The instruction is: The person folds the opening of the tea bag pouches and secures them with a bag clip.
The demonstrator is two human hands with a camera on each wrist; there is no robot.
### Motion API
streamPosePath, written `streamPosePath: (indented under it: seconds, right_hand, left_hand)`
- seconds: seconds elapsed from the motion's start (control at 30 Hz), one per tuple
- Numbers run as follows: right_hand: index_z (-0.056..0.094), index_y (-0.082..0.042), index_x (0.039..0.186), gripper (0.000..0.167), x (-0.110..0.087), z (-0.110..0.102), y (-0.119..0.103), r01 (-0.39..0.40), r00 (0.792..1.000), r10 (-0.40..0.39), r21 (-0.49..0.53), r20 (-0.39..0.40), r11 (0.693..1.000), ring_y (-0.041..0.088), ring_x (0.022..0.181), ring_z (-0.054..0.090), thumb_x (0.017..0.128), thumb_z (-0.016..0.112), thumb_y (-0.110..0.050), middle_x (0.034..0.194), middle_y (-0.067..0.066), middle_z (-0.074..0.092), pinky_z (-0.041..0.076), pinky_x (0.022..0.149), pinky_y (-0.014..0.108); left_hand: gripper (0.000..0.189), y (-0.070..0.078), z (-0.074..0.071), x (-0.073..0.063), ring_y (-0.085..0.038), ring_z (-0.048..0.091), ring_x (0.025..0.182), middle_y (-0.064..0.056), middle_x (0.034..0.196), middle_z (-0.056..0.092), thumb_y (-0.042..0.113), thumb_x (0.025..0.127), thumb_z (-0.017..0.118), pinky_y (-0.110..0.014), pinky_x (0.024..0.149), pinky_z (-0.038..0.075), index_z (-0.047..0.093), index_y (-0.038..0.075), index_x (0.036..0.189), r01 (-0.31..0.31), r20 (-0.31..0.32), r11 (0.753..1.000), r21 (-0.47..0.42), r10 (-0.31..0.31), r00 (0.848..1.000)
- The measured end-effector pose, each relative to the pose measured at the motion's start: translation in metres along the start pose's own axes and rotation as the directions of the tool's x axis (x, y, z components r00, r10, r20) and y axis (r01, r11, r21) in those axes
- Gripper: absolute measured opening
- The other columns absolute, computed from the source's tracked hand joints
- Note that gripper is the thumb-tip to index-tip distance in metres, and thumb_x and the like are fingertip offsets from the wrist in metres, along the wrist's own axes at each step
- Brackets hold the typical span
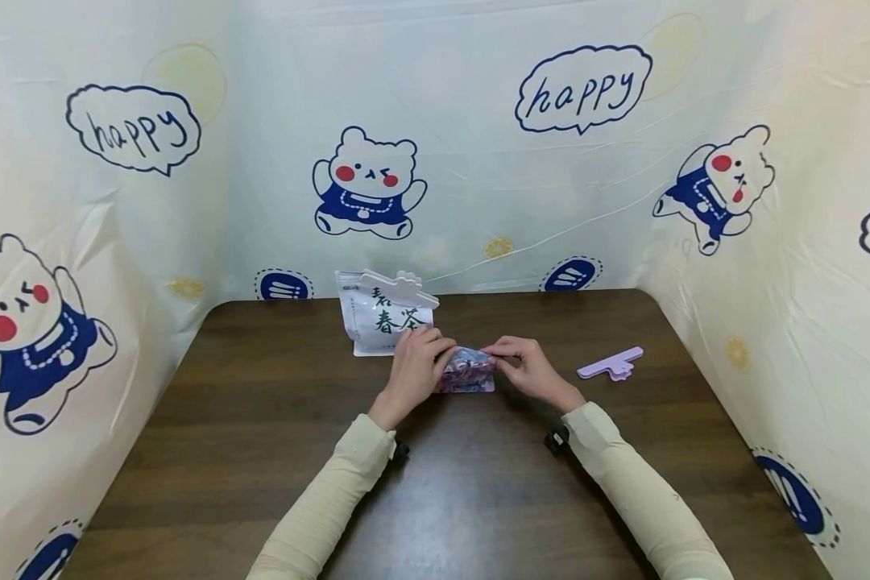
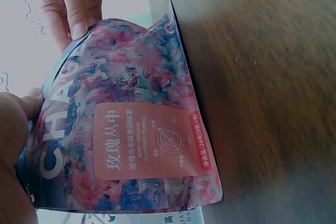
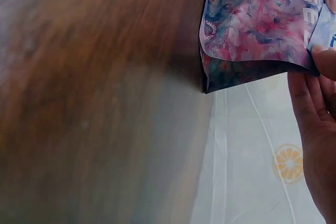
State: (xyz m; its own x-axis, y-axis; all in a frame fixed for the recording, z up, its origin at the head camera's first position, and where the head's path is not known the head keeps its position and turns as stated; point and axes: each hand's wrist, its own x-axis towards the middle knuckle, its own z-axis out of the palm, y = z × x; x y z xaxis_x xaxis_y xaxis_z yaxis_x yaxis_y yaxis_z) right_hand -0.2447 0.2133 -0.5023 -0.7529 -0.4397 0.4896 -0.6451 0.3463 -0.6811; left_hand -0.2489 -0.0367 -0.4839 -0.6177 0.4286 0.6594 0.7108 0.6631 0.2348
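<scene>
A tea bag pouch (image 2: 142,61) in mottled pink and blue, with a pink label (image 2: 152,142), stands on the table between the two hands. My left hand (image 1: 415,366) grips its top edge at the left corner. At the right top corner, my right hand (image 1: 532,372) pinches the edge between thumb and fingers. A light blue strip (image 3: 326,27) shows along the top of the pouch in the right wrist view, where the edge is folded over. To the right of my right hand lies a purple bag clip (image 1: 612,365).
Behind my left hand stands a white tea pouch (image 1: 366,322) with green characters, a white clip (image 1: 400,288) across its top. The brown wooden table (image 1: 261,451) backs onto a pale printed curtain (image 1: 464,193), which also hangs at both sides.
</scene>
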Motion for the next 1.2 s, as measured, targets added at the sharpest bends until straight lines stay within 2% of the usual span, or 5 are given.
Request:
streamPosePath:
  seconds: [0.37,0.7,0.83,1.0,1.2]
  right_hand:
    - [0.077,-0.010,0.117,0.042,-0.004,-0.004,0.001,-0.003,1.000,0.003,-0.003,0.022,1.000,0.019,0.089,0.066,0.090,0.062,0.018,0.100,0.003,0.073,0.053,0.077,0.029]
    - [0.077,-0.002,0.113,0.033,-0.006,-0.003,0.001,-0.053,0.999,0.053,-0.011,0.000,0.999,0.029,0.090,0.069,0.090,0.063,0.017,0.101,0.012,0.074,0.057,0.083,0.031]
    - [0.075,0.003,0.114,0.027,-0.003,-0.006,-0.017,-0.091,0.996,0.090,0.005,0.014,0.996,0.030,0.095,0.071,0.092,0.064,0.013,0.105,0.016,0.074,0.058,0.087,0.036]
    - [0.074,0.005,0.113,0.025,0.001,-0.014,-0.040,-0.104,0.994,0.103,0.017,0.041,0.994,0.031,0.094,0.070,0.092,0.064,0.013,0.105,0.017,0.074,0.057,0.086,0.030]
    - [0.075,0.005,0.111,0.030,0.000,-0.010,-0.022,-0.078,0.996,0.078,-0.005,0.033,0.997,0.037,0.088,0.069,0.090,0.060,0.021,0.100,0.019,0.074,0.056,0.078,0.028]
  left_hand:
    - [0.013,0.002,-0.001,-0.001,-0.020,0.056,0.079,0.002,0.082,0.068,0.024,0.097,0.071,-0.037,0.070,0.038,0.080,0.015,0.095,-0.007,-0.010,1.000,-0.001,0.007,1.000]
    - [0.015,0.003,0.000,0.000,-0.020,0.055,0.078,0.002,0.082,0.068,0.026,0.097,0.071,-0.037,0.070,0.038,0.080,0.014,0.095,-0.014,-0.016,1.000,-0.004,0.014,1.000]
    - [0.014,0.002,-0.001,-0.001,-0.020,0.057,0.079,0.002,0.081,0.068,0.025,0.096,0.072,-0.038,0.070,0.039,0.080,0.014,0.094,-0.012,-0.032,1.000,-0.013,0.011,0.999]
    - [0.014,0.001,-0.001,-0.002,-0.020,0.057,0.079,0.002,0.082,0.068,0.024,0.096,0.072,-0.038,0.070,0.039,0.081,0.014,0.095,-0.006,-0.033,1.000,-0.021,0.005,0.999]
    - [0.014,0.001,-0.001,-0.003,-0.020,0.056,0.079,0.002,0.082,0.068,0.025,0.097,0.071,-0.037,0.070,0.039,0.080,0.015,0.095,-0.007,-0.030,1.000,-0.014,0.006,1.000]
